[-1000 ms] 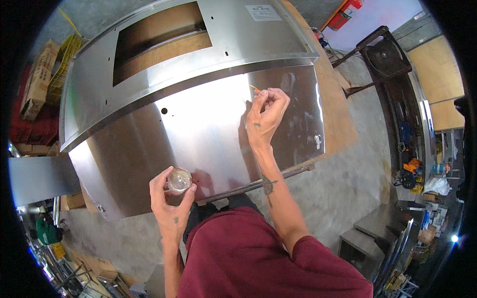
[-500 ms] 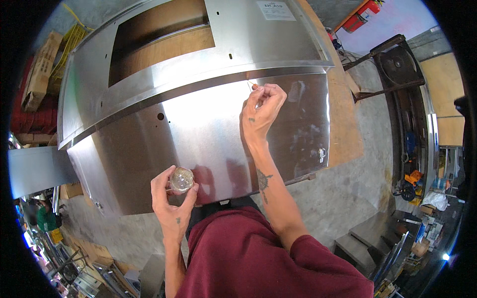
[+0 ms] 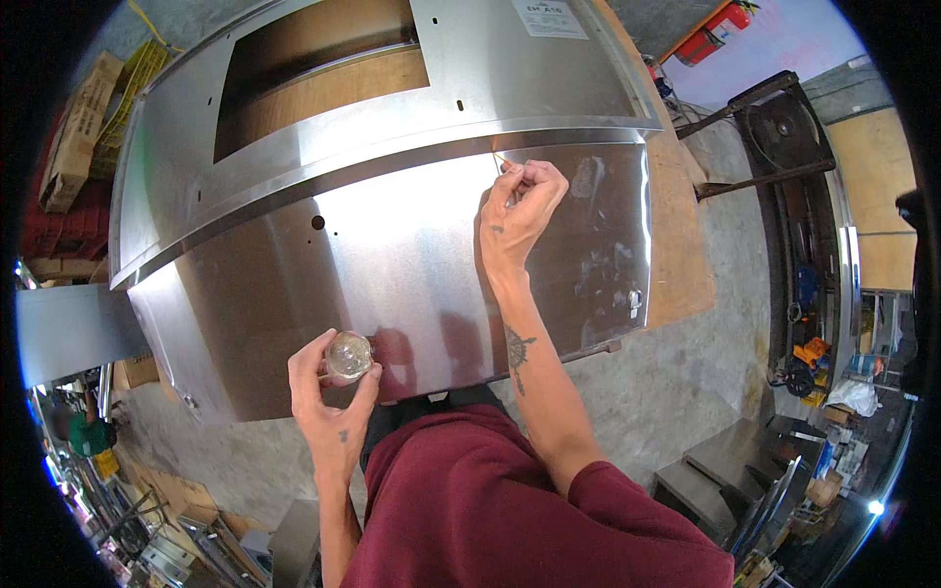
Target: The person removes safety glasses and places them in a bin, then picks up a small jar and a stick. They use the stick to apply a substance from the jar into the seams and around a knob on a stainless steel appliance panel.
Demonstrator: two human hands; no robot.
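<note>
My left hand (image 3: 331, 410) holds a small round clear jar (image 3: 348, 356) between thumb and fingers, over the near edge of a brushed stainless steel panel (image 3: 412, 245). What the jar contains is hard to make out. Farther up the panel, my right hand (image 3: 524, 211) pinches a thin stick-like tool with an orange handle (image 3: 506, 164). Its slim tip meets, or nearly meets, the seam under the raised metal lip (image 3: 392, 165); exact contact cannot be judged. The remaining fingers of that hand are curled in.
Beyond the lip rises a steel face with a rectangular opening (image 3: 323, 83). A wooden board (image 3: 676, 265) lies under the unit's right side. Latches (image 3: 635, 302) sit near the front corners. A fan (image 3: 784, 127) stands at right; a person in green (image 3: 90, 434) is far left.
My left hand has shifted slightly left with the jar. The tool in my right hand tilts a little differently at the seam; that hand has otherwise barely moved.
</note>
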